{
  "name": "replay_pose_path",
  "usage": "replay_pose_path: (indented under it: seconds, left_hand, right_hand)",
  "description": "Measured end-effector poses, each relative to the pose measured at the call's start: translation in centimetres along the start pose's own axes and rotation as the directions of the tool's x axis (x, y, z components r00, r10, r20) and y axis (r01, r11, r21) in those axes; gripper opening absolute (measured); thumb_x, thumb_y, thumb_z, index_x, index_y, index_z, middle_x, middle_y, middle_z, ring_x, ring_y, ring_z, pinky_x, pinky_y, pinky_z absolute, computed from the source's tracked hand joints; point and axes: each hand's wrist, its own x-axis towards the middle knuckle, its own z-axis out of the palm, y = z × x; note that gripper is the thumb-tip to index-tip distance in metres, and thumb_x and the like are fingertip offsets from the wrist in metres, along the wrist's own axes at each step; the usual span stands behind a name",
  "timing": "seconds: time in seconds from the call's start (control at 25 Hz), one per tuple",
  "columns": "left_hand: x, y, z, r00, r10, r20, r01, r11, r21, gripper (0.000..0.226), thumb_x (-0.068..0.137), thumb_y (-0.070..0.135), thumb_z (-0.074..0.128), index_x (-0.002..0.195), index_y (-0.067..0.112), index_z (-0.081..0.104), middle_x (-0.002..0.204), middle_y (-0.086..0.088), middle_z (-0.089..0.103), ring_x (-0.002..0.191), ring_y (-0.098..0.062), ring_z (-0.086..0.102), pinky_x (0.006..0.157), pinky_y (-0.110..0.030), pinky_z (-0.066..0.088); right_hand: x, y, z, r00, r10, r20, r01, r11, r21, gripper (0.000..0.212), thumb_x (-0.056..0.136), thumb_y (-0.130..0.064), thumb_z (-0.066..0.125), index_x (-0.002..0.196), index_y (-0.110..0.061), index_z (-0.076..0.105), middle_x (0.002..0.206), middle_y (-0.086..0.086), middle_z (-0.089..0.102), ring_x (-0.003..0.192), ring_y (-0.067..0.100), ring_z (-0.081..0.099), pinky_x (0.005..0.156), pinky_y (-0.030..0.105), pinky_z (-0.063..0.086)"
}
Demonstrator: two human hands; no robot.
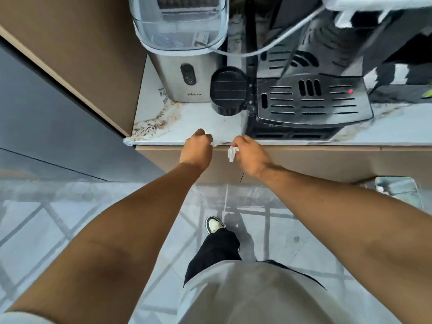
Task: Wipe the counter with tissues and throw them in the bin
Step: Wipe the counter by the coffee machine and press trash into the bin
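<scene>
The marble counter (198, 118) runs across the upper half of the view, with brown speckled marks near its left corner. At its front edge my left hand (197, 148) is closed in a fist, a scrap of white tissue (214, 144) showing at its fingertips. My right hand (251, 155) hovers just off the same edge, pinching a crumpled white tissue (232, 153) that hangs down in front of the cabinet. A metal bin (399, 190) stands on the floor at the right, below the counter, with something white inside.
A steel ice maker (184, 73) with a clear lid stands at the counter's back left. Beside it sit a black round container (228, 92) and a coffee machine drip tray (313, 99). A tall brown panel (70, 54) borders the counter's left end. Grey tiled floor lies below.
</scene>
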Motion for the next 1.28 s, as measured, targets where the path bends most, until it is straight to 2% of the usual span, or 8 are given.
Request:
replay_pose_path:
  seconds: [0.24, 0.44, 0.6, 0.72, 0.84, 1.04, 1.16, 1.28]
  left_hand:
    - [-4.4, 11.5, 3.8, 0.982, 0.158, 0.101, -0.163, 0.985, 0.049, 0.038, 0.088, -0.006, 0.051, 0.118, 0.007, 0.07, 0.123, -0.017, 0.06, 0.107, -0.041, 0.062, 0.094, -0.047, 0.053]
    - [-6.5, 21.9, 7.0, 0.937, 0.315, 0.149, -0.328, 0.942, 0.072, 0.034, 0.09, -0.002, 0.051, 0.118, 0.005, 0.069, 0.127, -0.017, 0.06, 0.112, -0.041, 0.061, 0.093, -0.045, 0.053]
    - [-8.1, 30.9, 9.5, 0.868, 0.46, 0.184, -0.48, 0.874, 0.079, 0.031, 0.092, 0.005, 0.052, 0.118, 0.006, 0.069, 0.124, -0.016, 0.06, 0.109, -0.043, 0.061, 0.092, -0.046, 0.053]
    - [-9.1, 36.5, 11.1, 0.819, 0.529, 0.222, -0.559, 0.824, 0.096, 0.027, 0.093, 0.009, 0.052, 0.114, 0.002, 0.067, 0.121, -0.016, 0.059, 0.105, -0.045, 0.062, 0.093, -0.05, 0.053]
    - [-10.4, 41.9, 12.8, 0.75, 0.607, 0.263, -0.643, 0.762, 0.077, 0.027, 0.093, 0.009, 0.052, 0.114, 0.003, 0.067, 0.12, -0.015, 0.058, 0.104, -0.044, 0.062, 0.091, -0.049, 0.055]
    - [-10.9, 49.5, 15.8, 0.635, 0.708, 0.309, -0.754, 0.654, 0.051, 0.025, 0.092, 0.009, 0.056, 0.115, 0.006, 0.067, 0.118, -0.015, 0.059, 0.104, -0.043, 0.062, 0.089, -0.046, 0.054]
    - [-10.5, 53.9, 17.9, 0.571, 0.745, 0.344, -0.803, 0.594, 0.047, 0.024, 0.09, 0.01, 0.059, 0.113, 0.007, 0.068, 0.116, -0.014, 0.06, 0.102, -0.043, 0.063, 0.089, -0.048, 0.055]
    - [-9.0, 58.1, 20.7, 0.531, 0.754, 0.386, -0.825, 0.563, 0.035, 0.025, 0.089, 0.008, 0.061, 0.113, 0.007, 0.067, 0.119, -0.015, 0.061, 0.105, -0.043, 0.063, 0.091, -0.048, 0.055]
  right_hand:
    - [-9.5, 9.8, -3.3, 0.986, 0.15, -0.068, -0.151, 0.989, -0.008, 0.027, 0.097, -0.009, 0.044, 0.122, -0.015, 0.052, 0.117, 0.016, 0.059, 0.104, 0.036, 0.058, 0.084, 0.038, 0.047]
    - [-17.8, 18.3, -6.6, 0.945, 0.279, -0.171, -0.283, 0.959, 0.006, 0.013, 0.099, -0.017, 0.042, 0.099, -0.025, 0.052, 0.099, 0.004, 0.056, 0.086, 0.026, 0.053, 0.074, 0.031, 0.04]
    - [-24.9, 24.1, -8.9, 0.839, 0.5, -0.213, -0.477, 0.866, 0.152, 0.023, 0.092, -0.01, 0.053, 0.115, -0.016, 0.052, 0.109, 0.017, 0.063, 0.098, 0.037, 0.061, 0.079, 0.032, 0.044]
    - [-29.1, 27.3, -10.2, 0.775, 0.588, -0.232, -0.531, 0.805, 0.265, 0.023, 0.091, -0.015, 0.054, 0.113, -0.016, 0.052, 0.11, 0.017, 0.064, 0.1, 0.036, 0.061, 0.082, 0.036, 0.048]
    - [-33.0, 30.6, -11.1, 0.701, 0.659, -0.274, -0.574, 0.748, 0.333, 0.021, 0.091, -0.014, 0.052, 0.112, -0.015, 0.053, 0.109, 0.014, 0.064, 0.1, 0.034, 0.06, 0.081, 0.037, 0.05]
    - [-37.7, 35.9, -12.5, 0.57, 0.767, -0.294, -0.652, 0.64, 0.406, 0.024, 0.093, -0.014, 0.052, 0.117, -0.011, 0.055, 0.113, 0.017, 0.064, 0.092, 0.032, 0.056, 0.071, 0.031, 0.038]
    - [-39.7, 39.2, -13.4, 0.51, 0.809, -0.292, -0.687, 0.588, 0.428, 0.026, 0.093, -0.016, 0.053, 0.118, -0.011, 0.055, 0.117, 0.019, 0.064, 0.104, 0.038, 0.06, 0.08, 0.036, 0.046]
    - [-40.4, 43.0, -14.3, 0.464, 0.843, -0.271, -0.715, 0.537, 0.448, 0.024, 0.094, -0.017, 0.053, 0.117, -0.011, 0.056, 0.117, 0.019, 0.065, 0.104, 0.038, 0.06, 0.083, 0.036, 0.048]
